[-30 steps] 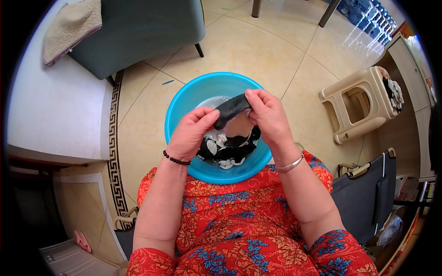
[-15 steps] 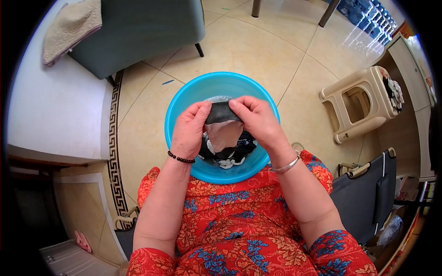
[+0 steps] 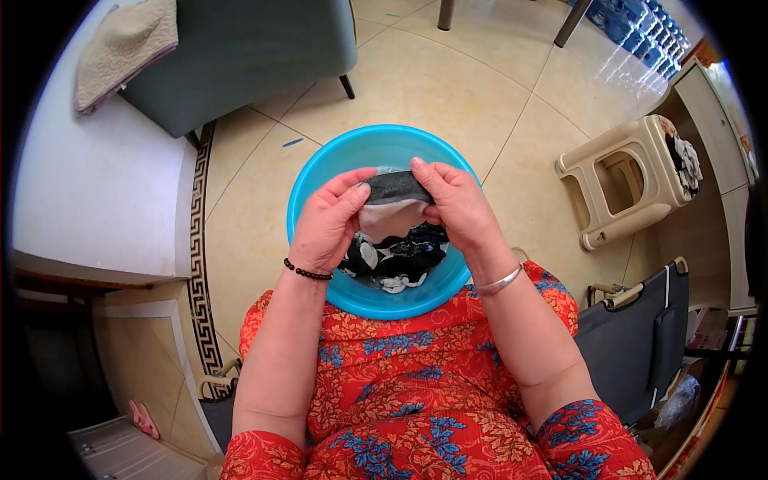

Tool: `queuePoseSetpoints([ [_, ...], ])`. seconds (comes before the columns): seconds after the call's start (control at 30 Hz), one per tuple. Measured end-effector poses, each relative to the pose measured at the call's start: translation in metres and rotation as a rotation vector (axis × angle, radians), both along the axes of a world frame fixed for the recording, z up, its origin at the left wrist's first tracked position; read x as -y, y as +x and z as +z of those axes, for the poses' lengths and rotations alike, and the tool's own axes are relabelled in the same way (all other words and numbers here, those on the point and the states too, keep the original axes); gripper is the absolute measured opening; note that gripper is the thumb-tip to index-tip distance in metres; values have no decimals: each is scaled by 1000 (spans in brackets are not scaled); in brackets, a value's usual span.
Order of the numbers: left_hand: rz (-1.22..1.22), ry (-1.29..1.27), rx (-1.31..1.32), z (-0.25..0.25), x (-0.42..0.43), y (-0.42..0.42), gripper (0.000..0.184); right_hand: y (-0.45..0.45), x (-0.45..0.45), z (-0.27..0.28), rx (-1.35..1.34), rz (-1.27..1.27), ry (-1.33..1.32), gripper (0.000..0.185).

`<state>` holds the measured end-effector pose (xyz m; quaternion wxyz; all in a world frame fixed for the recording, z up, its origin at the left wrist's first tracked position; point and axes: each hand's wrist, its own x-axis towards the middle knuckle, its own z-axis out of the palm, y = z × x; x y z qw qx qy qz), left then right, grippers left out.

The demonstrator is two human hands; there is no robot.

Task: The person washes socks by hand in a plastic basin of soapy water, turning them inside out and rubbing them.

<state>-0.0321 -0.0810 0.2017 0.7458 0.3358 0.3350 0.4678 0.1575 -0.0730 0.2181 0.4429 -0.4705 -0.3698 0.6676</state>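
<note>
A small wet cloth (image 3: 394,210), dark grey along its top band and pale below, is stretched between my two hands over a blue basin (image 3: 320,290). My left hand (image 3: 326,220) pinches the band's left end, with a dark bead bracelet at the wrist. The right end is gripped between thumb and fingers of my right hand (image 3: 460,210), which has a silver bangle at the wrist. Under the cloth, black and white wet fabrics (image 3: 400,268) lie in the basin in a little water. The cloth's lower part hangs close to them.
A beige stool (image 3: 624,180) with black and white cloths on top stands at the right. Beyond the basin at upper left is a grey-green chair (image 3: 248,64). A dark folding seat (image 3: 632,340) is at lower right. Water bottles (image 3: 640,36) stand at the upper right.
The cloth moved from a slanted position, was held more level with its pale part hanging, and is now stretched slightly wider. Both hands still grip it.
</note>
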Motion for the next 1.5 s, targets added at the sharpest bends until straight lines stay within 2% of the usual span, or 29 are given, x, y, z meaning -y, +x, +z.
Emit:
queuePoseSetpoints([
  [0.1,32,23,7,1,0,3,28,4,-2,-6,-110,57,27,27],
  [0.2,50,1,24,6,2,6,29,-2,1,0,-48,13,82,22],
  [0.33,41,49,-100,-5,3,6,25,-4,3,0,-4,49,129,22],
  [0.4,55,49,-128,-9,3,6,23,-13,8,8,199,38,276,21],
  [0.43,101,99,-174,-9,5,9,21,-14,9,4,199,37,276,21],
  [0.5,147,149,-221,-9,6,15,20,-17,11,-3,574,31,633,21],
  [0.57,200,210,-353,-9,6,20,19,-21,14,-5,658,12,638,21],
  [0.63,195,190,-322,-9,6,21,20,-23,13,-9,829,-42,700,23],
  [0.7,189,173,-290,-9,4,21,20,-22,10,-11,800,-58,671,24],
  [0.77,192,110,-179,-10,3,20,20,-17,5,-10,556,-61,458,27],
  [0.8,192,110,-179,-9,3,17,20,-16,4,-10,556,-61,459,27],
  [0.87,53,22,-229,-5,3,12,20,-13,2,-9,348,-43,240,31],
  [0.9,54,24,-229,-5,4,11,20,-13,2,-11,349,-43,242,31],
  [1.0,33,58,-198,-4,5,11,19,-18,7,-12,377,12,381,28],
  [1.07,101,66,-177,-4,5,13,19,-24,17,-9,732,-2,764,24],
  [1.1,102,65,-178,-7,6,14,19,-27,19,-9,731,-1,763,24],
  [1.17,135,143,-283,-16,7,17,17,-30,22,-10,1045,21,734,20],
  [1.3,173,100,-258,-18,8,24,17,-31,19,-12,1078,-46,795,24],
  [1.43,237,272,-454,-10,12,26,20,-31,14,-17,1063,-98,735,25],
  [1.5,261,335,-514,-7,13,27,20,-30,11,-21,904,-139,796,31],
])
